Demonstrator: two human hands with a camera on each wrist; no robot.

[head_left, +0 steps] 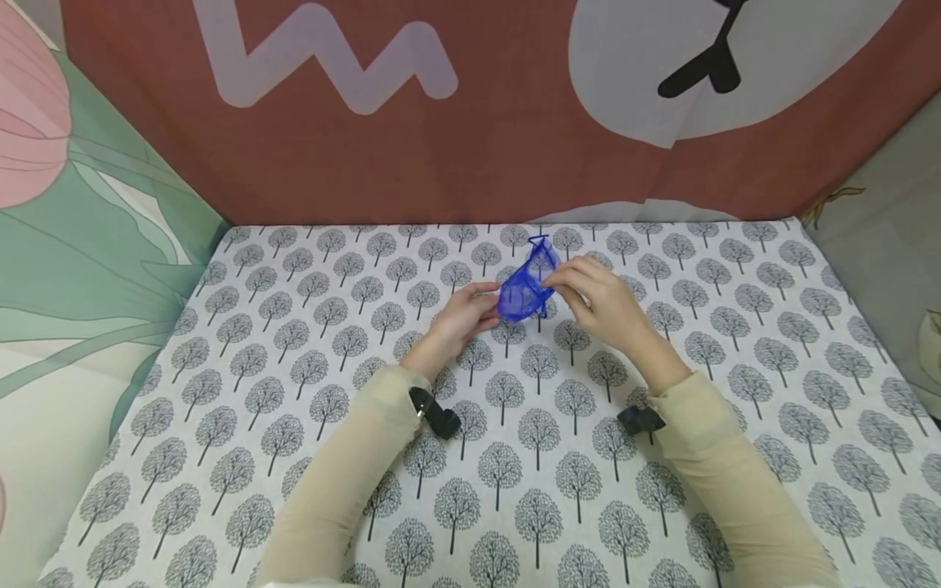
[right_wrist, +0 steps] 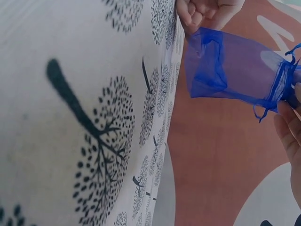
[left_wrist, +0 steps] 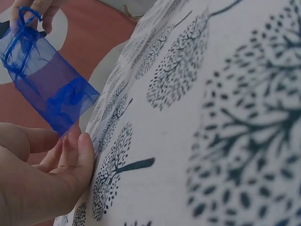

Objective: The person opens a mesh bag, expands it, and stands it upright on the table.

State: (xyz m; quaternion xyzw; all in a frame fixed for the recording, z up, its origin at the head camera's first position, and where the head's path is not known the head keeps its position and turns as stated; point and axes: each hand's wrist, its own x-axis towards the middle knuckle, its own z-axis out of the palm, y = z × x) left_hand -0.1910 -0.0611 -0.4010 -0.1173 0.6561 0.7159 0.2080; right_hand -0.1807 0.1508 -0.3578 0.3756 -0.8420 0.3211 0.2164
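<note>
A sheer blue drawstring pouch (head_left: 520, 296) is held above the table between both hands. Through its mesh, a darker blue bundle (left_wrist: 66, 96) shows near the bottom end; its kind cannot be made out. My left hand (head_left: 465, 314) pinches a bottom corner of the pouch between thumb and fingers. At the gathered, corded end, my right hand (head_left: 597, 298) grips the pouch with its fingertips. In the right wrist view the drawstring (right_wrist: 282, 87) loops out near the right fingers, and the pouch (right_wrist: 235, 66) stretches across to the left hand (right_wrist: 207, 12).
A white cloth with black tree prints (head_left: 500, 465) covers the table. Behind its back edge hangs a reddish-brown printed curtain (head_left: 500, 163). Patterned hangings stand at the left (head_left: 88, 269) and right (head_left: 882, 204). Black straps (head_left: 435, 413) sit at both wrists.
</note>
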